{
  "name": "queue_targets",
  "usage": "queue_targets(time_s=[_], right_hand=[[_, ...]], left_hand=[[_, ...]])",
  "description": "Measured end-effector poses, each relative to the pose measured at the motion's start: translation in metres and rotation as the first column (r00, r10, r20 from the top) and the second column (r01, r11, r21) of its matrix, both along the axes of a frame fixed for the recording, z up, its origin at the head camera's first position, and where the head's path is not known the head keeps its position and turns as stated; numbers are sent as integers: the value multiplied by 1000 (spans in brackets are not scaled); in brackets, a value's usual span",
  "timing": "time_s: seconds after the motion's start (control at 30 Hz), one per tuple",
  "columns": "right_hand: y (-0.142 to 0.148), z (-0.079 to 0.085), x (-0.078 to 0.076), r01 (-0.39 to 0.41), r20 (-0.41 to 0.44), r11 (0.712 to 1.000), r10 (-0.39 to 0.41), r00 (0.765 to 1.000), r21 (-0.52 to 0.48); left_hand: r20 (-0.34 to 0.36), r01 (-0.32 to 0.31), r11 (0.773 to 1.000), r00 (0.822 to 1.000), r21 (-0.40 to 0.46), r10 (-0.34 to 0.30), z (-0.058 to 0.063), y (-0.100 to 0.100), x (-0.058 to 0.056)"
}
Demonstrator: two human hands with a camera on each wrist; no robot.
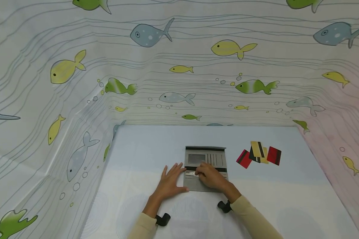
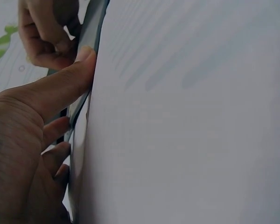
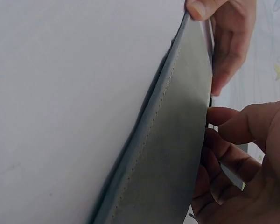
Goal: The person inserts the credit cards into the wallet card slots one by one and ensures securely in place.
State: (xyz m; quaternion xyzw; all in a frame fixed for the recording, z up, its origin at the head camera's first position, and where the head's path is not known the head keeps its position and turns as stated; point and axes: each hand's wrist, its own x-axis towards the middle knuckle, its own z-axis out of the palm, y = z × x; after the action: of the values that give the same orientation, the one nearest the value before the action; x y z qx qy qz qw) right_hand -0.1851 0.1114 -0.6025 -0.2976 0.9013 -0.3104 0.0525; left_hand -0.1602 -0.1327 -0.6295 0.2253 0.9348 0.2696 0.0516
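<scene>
Right hand (image 1: 210, 176) curls centrally over the wallet (image 1: 207, 158), grip unclear to me; spread left hand (image 1: 169, 184) touches its left edge.

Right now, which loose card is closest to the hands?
The leftmost red card; all the others, including the second red card, lie farther right.

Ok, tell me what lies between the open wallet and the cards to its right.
Nothing but bare, pale tabletop lies between the wallet and the cards; the head view shows it.
</scene>
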Motion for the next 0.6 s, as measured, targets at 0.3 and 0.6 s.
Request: queue_targets(time_s=[0.3, 0.6], right_hand=[[5, 8, 5, 7, 12, 999, -8, 1000, 54], [6, 4, 11, -6, -72, 999, 9, 997, 49]], left_hand=[[10, -2, 1000, 1000, -24, 2, -3, 2, -3], [3, 0, 1000, 1000, -13, 0, -2, 0, 0]])
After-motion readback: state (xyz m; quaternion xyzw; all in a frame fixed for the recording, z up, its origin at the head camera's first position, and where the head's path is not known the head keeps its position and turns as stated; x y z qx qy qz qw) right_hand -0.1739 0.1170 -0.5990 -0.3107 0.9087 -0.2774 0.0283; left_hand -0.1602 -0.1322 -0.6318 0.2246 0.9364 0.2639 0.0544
